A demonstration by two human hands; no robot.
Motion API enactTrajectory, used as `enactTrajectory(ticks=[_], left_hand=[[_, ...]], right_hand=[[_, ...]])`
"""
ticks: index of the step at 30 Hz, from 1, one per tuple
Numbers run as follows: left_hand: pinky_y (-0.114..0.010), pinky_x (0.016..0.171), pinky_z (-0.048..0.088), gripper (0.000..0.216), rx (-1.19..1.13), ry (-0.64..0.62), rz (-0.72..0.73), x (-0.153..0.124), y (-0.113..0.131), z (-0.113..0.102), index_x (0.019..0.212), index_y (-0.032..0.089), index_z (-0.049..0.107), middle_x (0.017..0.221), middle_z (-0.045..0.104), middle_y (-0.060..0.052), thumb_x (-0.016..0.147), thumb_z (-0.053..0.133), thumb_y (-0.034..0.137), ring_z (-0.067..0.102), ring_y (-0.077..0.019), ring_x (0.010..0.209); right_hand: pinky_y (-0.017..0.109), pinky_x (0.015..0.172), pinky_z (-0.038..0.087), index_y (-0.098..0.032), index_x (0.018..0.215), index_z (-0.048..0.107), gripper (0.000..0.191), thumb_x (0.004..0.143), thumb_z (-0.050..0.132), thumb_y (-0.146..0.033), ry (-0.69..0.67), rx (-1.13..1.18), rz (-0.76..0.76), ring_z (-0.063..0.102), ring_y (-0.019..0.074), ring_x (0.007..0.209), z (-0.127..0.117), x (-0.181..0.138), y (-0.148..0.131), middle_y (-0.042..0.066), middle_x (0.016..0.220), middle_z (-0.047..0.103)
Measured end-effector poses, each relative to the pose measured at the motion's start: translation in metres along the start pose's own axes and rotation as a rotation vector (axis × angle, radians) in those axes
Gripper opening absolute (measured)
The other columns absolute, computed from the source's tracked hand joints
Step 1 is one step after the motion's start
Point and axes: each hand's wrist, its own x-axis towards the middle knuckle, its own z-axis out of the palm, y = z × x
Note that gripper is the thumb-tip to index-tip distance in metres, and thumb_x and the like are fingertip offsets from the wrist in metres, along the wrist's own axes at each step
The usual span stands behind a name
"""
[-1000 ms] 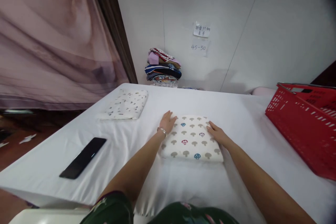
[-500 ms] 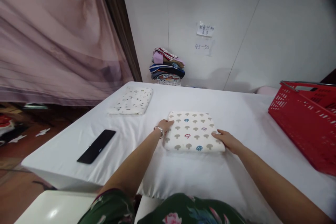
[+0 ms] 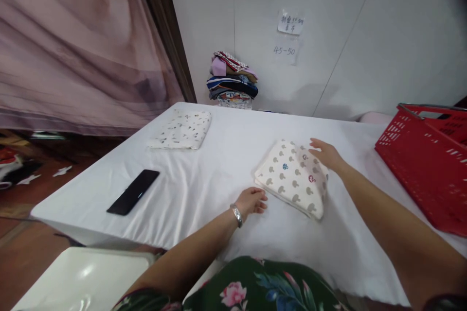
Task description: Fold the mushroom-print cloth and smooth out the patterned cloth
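Head-camera view down onto a white worktop (image 3: 219,155). Centre-right of the frame: a mushroom-print cloth (image 3: 292,177), already folded into a thick, flat rectangle and lying at a slant to the worktop edge.

Right hand (image 3: 326,153) at the cloth's far right corner, fingers apart and flat, touching the edge, gripping nothing. Left hand (image 3: 251,201) at lower centre, silver bracelet (image 3: 237,215) at the wrist, fingers loosely apart on the worktop just beside the cloth's near left edge. Hard to tell whether touching the cloth.

Upper left of the worktop: a second folded cloth (image 3: 181,129) with a small print, well apart from the first. Lower left: a dark phone (image 3: 133,192). Right edge of the frame: a red basket (image 3: 423,165). Top centre, against the wall: a pile of folded clothes (image 3: 232,80).

By the look of it, folding done on both pieces. Mushroom piece not yet squared up, nor joined with any other pile.
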Motion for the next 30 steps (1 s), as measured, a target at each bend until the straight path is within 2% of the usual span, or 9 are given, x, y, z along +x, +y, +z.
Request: enactTrajectory(ticks=[3,6,8,11,14,17,21,24,30], left_hand=[[-0.020,0.045,0.044,0.016,0.082,0.165,0.150,0.014,0.012,-0.015,0.079,0.014,0.054,0.071,0.060,-0.001,0.071,0.064,0.024,0.054,-0.0071,0.048],[-0.018,0.043,0.040,0.009,0.223,0.308,0.306,0.030,0.022,-0.025,0.077,0.015,0.057,0.065,0.057,0.001,0.071,0.062,0.020,0.053,-0.0075,0.051],[-0.018,0.045,0.040,0.011,0.320,0.354,0.369,0.041,0.025,-0.028,0.081,0.016,0.060,0.071,0.059,0.001,0.071,0.061,0.020,0.053,-0.0078,0.054],[-0.021,0.052,0.043,0.020,0.446,0.339,0.461,0.053,0.023,-0.029,0.088,0.018,0.063,0.085,0.061,-0.001,0.069,0.064,0.022,0.053,-0.0078,0.058],[-0.022,0.059,0.044,0.023,0.540,0.382,0.559,0.058,0.020,-0.027,0.090,0.019,0.062,0.090,0.060,-0.001,0.067,0.065,0.022,0.053,-0.0088,0.063],[-0.023,0.061,0.044,0.018,0.569,0.444,0.604,0.056,0.016,-0.026,0.086,0.019,0.058,0.084,0.059,0.001,0.069,0.063,0.021,0.053,-0.0094,0.064],[-0.023,0.062,0.043,0.008,0.617,0.400,0.672,0.055,0.011,-0.026,0.077,0.019,0.057,0.081,0.057,0.002,0.070,0.062,0.021,0.051,-0.0085,0.061],[-0.023,0.063,0.043,0.008,0.629,0.368,0.747,0.057,0.008,-0.028,0.078,0.020,0.058,0.083,0.055,0.002,0.072,0.061,0.021,0.051,-0.0078,0.061],[-0.022,0.062,0.042,0.008,0.644,0.294,0.748,0.058,0.011,-0.034,0.072,0.019,0.055,0.081,0.052,0.003,0.070,0.063,0.022,0.049,-0.0066,0.060]], right_hand=[[0.038,0.086,0.047,-0.021,0.116,0.058,0.040,0.078,0.052,-0.034,-0.113,0.005,-0.029,0.058,0.0225,0.100,0.030,-0.049,-0.027,0.007,0.117,0.059],[0.037,0.090,0.046,-0.024,0.118,0.057,0.040,0.083,0.047,-0.040,-0.223,0.037,-0.112,0.054,0.0227,0.109,0.054,-0.095,-0.050,0.005,0.125,0.054],[0.038,0.094,0.043,-0.024,0.119,0.056,0.040,0.084,0.044,-0.042,-0.269,0.011,-0.221,0.050,0.0232,0.115,0.064,-0.116,-0.060,0.006,0.128,0.051],[0.044,0.101,0.033,-0.023,0.122,0.052,0.043,0.085,0.045,-0.042,-0.297,-0.130,-0.395,0.040,0.0251,0.123,0.074,-0.133,-0.066,0.008,0.133,0.045],[0.047,0.104,0.026,-0.022,0.127,0.047,0.045,0.085,0.046,-0.035,-0.289,-0.280,-0.479,0.033,0.0251,0.128,0.078,-0.141,-0.067,0.010,0.136,0.041],[0.045,0.104,0.028,-0.022,0.129,0.045,0.045,0.085,0.043,-0.027,-0.255,-0.322,-0.477,0.033,0.0241,0.128,0.080,-0.144,-0.068,0.009,0.136,0.041],[0.043,0.101,0.032,-0.024,0.126,0.047,0.043,0.083,0.043,-0.025,-0.218,-0.252,-0.491,0.036,0.0238,0.125,0.086,-0.136,-0.078,0.007,0.135,0.042],[0.041,0.101,0.033,-0.022,0.123,0.050,0.041,0.082,0.044,-0.025,-0.216,-0.236,-0.510,0.038,0.0225,0.124,0.094,-0.124,-0.089,0.008,0.132,0.045],[0.043,0.104,0.025,-0.021,0.125,0.046,0.043,0.083,0.044,-0.028,-0.262,-0.358,-0.504,0.032,0.0216,0.127,0.110,-0.118,-0.093,0.009,0.136,0.041]])
